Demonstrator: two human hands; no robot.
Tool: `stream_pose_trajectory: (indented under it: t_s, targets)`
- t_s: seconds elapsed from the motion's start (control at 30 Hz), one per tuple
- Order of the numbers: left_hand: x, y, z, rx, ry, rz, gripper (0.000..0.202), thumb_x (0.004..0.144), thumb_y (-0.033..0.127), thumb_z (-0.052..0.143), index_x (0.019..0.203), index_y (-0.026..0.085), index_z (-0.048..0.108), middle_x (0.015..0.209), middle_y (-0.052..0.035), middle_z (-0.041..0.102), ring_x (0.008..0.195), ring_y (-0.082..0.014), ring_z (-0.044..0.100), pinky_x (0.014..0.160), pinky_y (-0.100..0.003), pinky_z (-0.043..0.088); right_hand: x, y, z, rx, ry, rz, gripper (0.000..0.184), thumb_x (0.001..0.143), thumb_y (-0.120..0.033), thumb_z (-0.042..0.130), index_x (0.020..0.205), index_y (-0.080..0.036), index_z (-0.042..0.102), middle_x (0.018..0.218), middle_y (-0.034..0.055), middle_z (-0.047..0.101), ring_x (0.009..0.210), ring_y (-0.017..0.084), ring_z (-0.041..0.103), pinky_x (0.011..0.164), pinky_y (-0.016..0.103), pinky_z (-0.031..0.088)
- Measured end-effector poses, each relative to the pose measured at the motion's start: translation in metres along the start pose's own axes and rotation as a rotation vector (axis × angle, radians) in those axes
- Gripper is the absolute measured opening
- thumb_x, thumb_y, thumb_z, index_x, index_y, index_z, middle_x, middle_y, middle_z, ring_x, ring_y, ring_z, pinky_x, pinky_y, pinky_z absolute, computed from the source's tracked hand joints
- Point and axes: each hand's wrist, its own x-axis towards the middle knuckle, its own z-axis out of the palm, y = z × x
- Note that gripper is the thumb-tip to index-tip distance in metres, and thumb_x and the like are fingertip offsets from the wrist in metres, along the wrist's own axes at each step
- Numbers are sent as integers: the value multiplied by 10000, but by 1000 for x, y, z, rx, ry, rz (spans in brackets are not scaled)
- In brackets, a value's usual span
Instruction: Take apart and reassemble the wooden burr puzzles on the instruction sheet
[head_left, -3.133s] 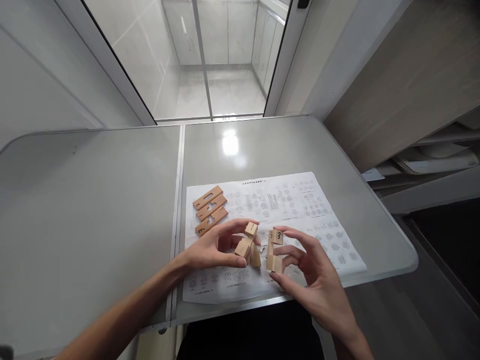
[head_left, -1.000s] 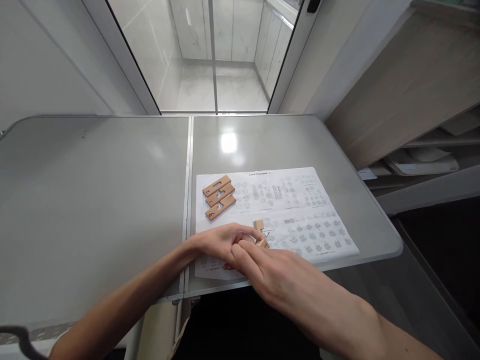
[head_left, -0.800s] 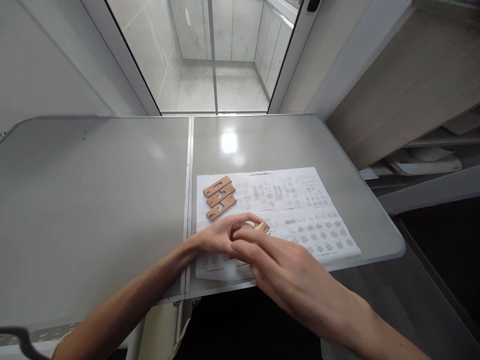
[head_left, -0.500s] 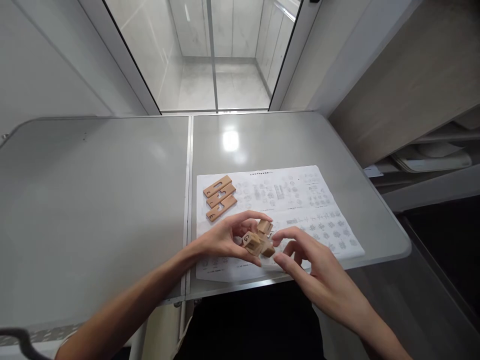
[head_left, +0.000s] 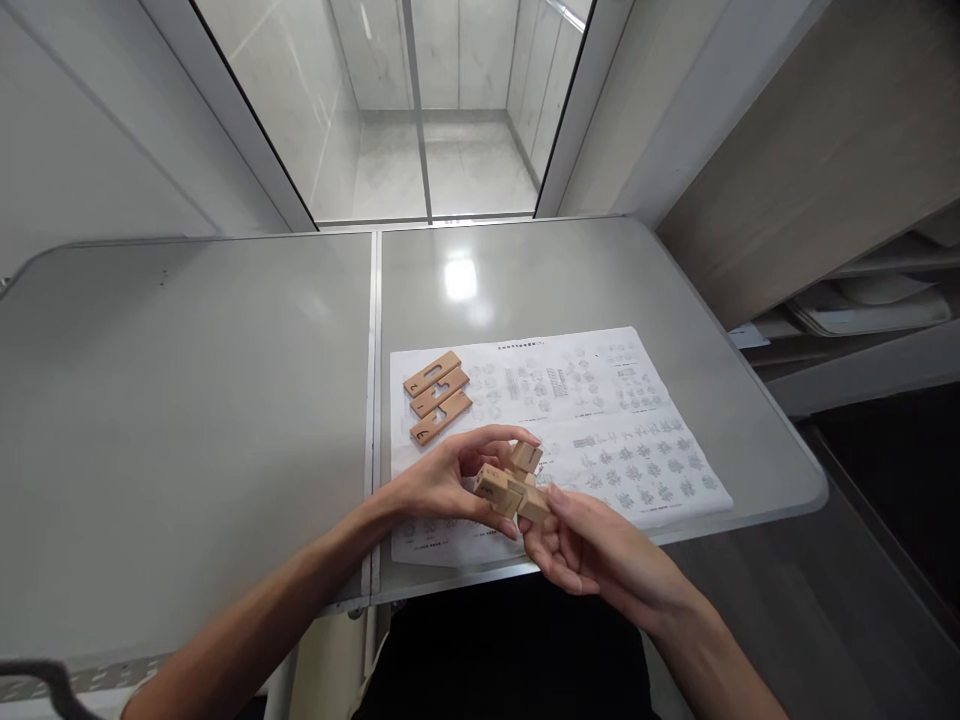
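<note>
Interlocked wooden blocks form a burr puzzle (head_left: 501,490) held above the paper sheet, with dark marks on some faces. My left hand (head_left: 457,478) is closed around its left side, thumb below and fingers above. From the right, my right hand (head_left: 574,540) grips the block end that points toward it, thumb on top and fingers curled beneath. Three flat wooden pieces with cut-outs lie side by side at the sheet's upper left: one marked 2 (head_left: 420,382), one marked 1 (head_left: 421,407) and a third piece (head_left: 424,433) nearest me.
The white paper sheet (head_left: 517,375) with printed diagrams lies on the grey folding table (head_left: 225,400). A metal seam (head_left: 376,330) divides the tabletop. A glass door frame stands behind it, and a shelf with papers (head_left: 870,310) is at the right.
My right hand has turned palm up and come in from beside the puzzle to grip its right block end. The puzzle is tilted slightly differently in my left hand.
</note>
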Motion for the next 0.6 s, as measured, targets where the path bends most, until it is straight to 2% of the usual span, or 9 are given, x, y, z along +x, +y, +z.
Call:
stream_pose_trajectory:
  t_s: [0.07, 0.13, 0.27, 0.4, 0.6]
  targets:
    - [0, 0, 0, 4, 0, 7, 891, 660, 277, 1039, 1449, 280, 625, 964, -16, 693, 821, -156, 683, 724, -258, 558, 1, 0, 1, 27, 4, -5, 585, 1004, -715, 635, 942, -134, 655, 655, -22, 555, 452, 37, 277, 439, 223, 153]
    - [0, 0, 0, 22, 8, 19, 895, 643, 283, 1048, 1441, 275, 643, 908, 9, 651, 775, -132, 636, 686, -234, 525, 2, 1, 1, 12, 13, -7, 532, 994, -663, 692, 920, -138, 651, 688, -22, 567, 460, 31, 287, 441, 218, 164]
    - [1, 0, -2, 74, 38, 27, 868, 642, 313, 1050, 1423, 258, 674, 841, 41, 576, 680, -87, 520, 585, -196, 433, 1, 2, 1, -93, 60, -89, 447, 1006, -587, 732, 951, -153, 640, 823, 1, 653, 498, 33, 399, 488, 210, 319]
    - [1, 0, -2, 69, 44, 32, 872, 651, 322, 1045, 1431, 251, 661, 846, 35, 591, 685, -93, 542, 561, -189, 412, 1, 0, 3, -213, 104, -138, 450, 1037, -609, 674, 945, -170, 630, 830, 15, 689, 550, 82, 518, 520, 234, 415]
    - [0, 1, -1, 26, 22, 41, 865, 658, 288, 1042, 1424, 248, 642, 829, 43, 615, 661, -87, 550, 579, -196, 436, 1, -5, 2, -286, 74, -166, 454, 1028, -610, 683, 898, -179, 618, 790, 8, 708, 516, 87, 536, 572, 267, 470]
